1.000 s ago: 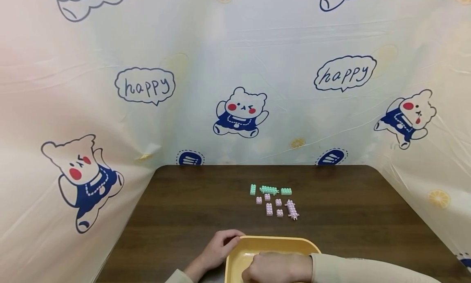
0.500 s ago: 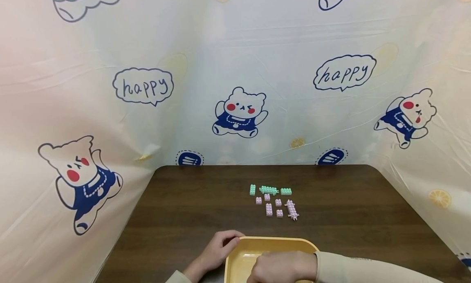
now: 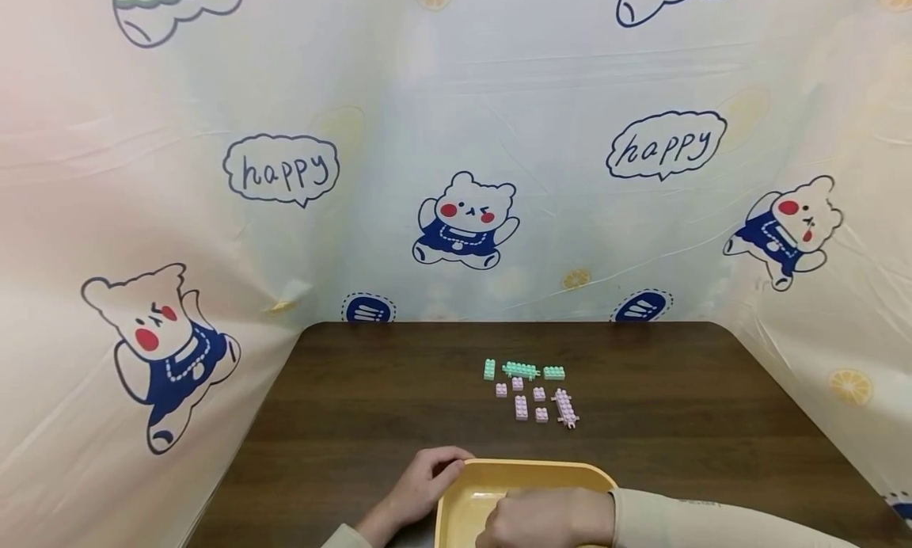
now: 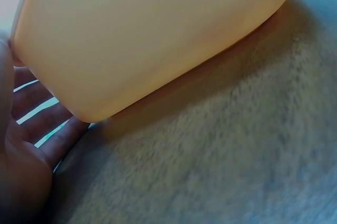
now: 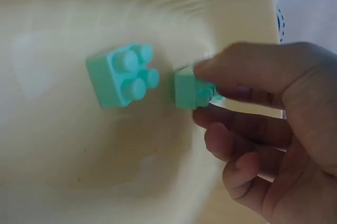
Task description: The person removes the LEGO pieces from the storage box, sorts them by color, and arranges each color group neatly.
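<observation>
A yellow plastic bin (image 3: 456, 496) stands at the table's near edge, cut off by the head view's bottom. My left hand (image 3: 426, 483) holds its far left corner, and the left wrist view has the fingers along the outer wall (image 4: 158, 34). My right hand (image 3: 545, 518) reaches down inside the bin. Between thumb and forefinger it pinches a mint-green toy building brick (image 5: 184, 88), partly covered by the fingers. Beside that, a second mint-green brick (image 5: 110, 79) lies on the bin's floor with its studs toward the hand.
Farther back on the brown table (image 3: 356, 421) lie toy bricks: two green ones (image 3: 489, 369), a green plate with side clips (image 3: 522, 371), several lilac bricks (image 3: 521, 408) and a lilac clip piece (image 3: 566, 409). A printed cloth (image 3: 370, 239) surrounds the table.
Within the bin, my right hand has shifted slightly right since a second ago. My left hand and the bricks on the table keep their places.
</observation>
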Motion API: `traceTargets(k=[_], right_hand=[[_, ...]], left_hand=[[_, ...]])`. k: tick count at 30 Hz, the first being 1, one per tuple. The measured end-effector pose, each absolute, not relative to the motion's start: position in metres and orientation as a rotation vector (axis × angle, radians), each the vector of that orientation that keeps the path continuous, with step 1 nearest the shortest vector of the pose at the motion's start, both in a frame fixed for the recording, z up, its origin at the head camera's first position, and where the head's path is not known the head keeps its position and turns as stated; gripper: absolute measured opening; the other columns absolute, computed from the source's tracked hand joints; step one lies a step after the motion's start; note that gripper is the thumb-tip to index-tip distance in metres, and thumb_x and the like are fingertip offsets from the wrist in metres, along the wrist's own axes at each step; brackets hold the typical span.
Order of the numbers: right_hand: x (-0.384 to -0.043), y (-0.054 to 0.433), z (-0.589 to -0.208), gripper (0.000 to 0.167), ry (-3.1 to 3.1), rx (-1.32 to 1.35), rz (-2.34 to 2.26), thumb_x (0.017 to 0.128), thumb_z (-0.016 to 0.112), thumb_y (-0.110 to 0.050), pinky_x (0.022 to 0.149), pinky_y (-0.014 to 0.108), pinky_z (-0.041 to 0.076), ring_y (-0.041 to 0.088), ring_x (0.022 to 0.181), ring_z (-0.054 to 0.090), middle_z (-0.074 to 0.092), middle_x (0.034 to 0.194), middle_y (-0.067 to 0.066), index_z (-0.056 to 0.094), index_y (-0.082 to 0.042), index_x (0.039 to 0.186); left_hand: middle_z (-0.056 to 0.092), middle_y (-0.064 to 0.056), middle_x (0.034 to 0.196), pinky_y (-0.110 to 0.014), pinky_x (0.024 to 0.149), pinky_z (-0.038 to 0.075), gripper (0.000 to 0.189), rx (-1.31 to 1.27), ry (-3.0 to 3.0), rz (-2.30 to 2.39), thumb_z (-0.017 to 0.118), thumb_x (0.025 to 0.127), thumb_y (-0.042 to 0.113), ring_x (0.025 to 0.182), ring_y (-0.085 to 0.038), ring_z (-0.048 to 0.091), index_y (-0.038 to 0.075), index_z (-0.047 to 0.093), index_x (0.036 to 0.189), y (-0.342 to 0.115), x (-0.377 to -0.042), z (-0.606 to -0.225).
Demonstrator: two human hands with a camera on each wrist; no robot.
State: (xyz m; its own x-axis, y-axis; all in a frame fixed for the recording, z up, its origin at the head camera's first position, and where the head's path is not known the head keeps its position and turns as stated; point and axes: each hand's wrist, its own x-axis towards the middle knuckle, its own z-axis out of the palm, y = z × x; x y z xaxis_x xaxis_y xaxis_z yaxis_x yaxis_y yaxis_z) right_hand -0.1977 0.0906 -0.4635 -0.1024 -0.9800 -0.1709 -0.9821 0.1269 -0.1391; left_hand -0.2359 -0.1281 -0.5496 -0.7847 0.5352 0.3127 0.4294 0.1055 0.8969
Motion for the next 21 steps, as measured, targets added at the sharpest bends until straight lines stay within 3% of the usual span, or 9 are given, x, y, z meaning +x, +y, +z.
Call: traceTargets(k=[5, 10, 16, 21], right_hand=[[-0.199, 0.095, -0.459, 0.015, 2.209, -1.913, -0.033, 0.090, 0.062, -0.016, 0.057, 0.002, 0.032, -0.015, 0.061, 0.039, 0.050, 0.071, -0.023, 0.060, -0.025, 0.078], [-0.203, 0.104, -0.454, 0.012, 2.221, -1.872, -0.176, 0.085, 0.068, -0.012, 0.063, 0.000, 0.034, -0.014, 0.066, 0.041, 0.053, 0.074, -0.020, 0.064, -0.024, 0.084], [-0.213, 0.120, -0.436, 0.007, 2.356, -1.929, -0.299, 0.084, 0.073, -0.022, 0.068, 0.000, 0.038, -0.011, 0.071, 0.052, 0.060, 0.080, -0.018, 0.067, -0.023, 0.087], [-0.230, 0.139, -0.413, 0.009, 2.521, -1.810, -0.433, 0.081, 0.074, -0.017, 0.065, 0.001, 0.039, -0.005, 0.069, 0.053, 0.063, 0.082, -0.013, 0.067, -0.019, 0.088]], left_hand=[[0.072, -0.011, 0.098, -0.027, 0.070, 0.057, 0.022, 0.977, 2.272, 1.783, 0.050, 0.102, 0.016, 0.083, -0.005, 0.065, 0.008, 0.070, 0.108, -0.128, -0.235, -0.548], [0.072, -0.014, 0.097, -0.026, 0.069, 0.057, 0.022, 1.018, 2.268, 1.798, 0.050, 0.102, 0.012, 0.082, -0.004, 0.065, 0.006, 0.070, 0.107, -0.128, -0.236, -0.549], [0.071, -0.019, 0.098, -0.025, 0.069, 0.056, 0.023, 1.006, 2.253, 1.809, 0.048, 0.102, 0.009, 0.082, -0.004, 0.065, 0.001, 0.069, 0.109, -0.127, -0.236, -0.547], [0.071, -0.022, 0.097, -0.026, 0.070, 0.056, 0.022, 1.026, 2.258, 1.801, 0.048, 0.101, 0.004, 0.082, -0.003, 0.064, -0.004, 0.068, 0.107, -0.126, -0.233, -0.539]])
